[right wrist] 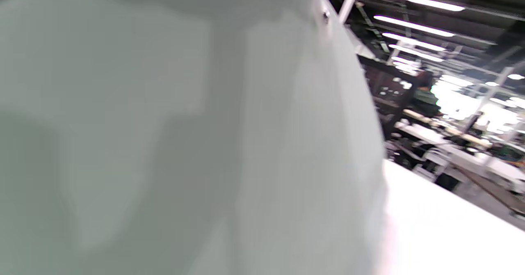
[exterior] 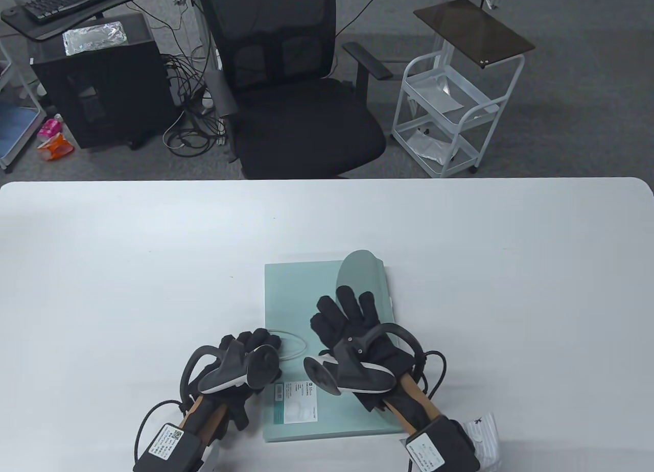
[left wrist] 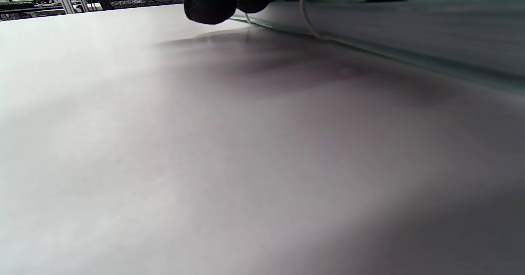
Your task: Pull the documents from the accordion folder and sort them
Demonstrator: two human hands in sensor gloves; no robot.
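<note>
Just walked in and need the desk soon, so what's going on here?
A person in sensor gloves is opening a pale green accordion folder lying flat on the white table. The left hand holds its white elastic loop at the folder's left edge. The right hand, fingers spread, lifts the flap. No documents are out yet.

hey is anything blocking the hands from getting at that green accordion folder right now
Nothing visible does. The right hand already lies on the accordion folder, lifting its flap. The left hand is at the folder's left edge by the white elastic loop. The table around the folder shows no obstacle.
</note>
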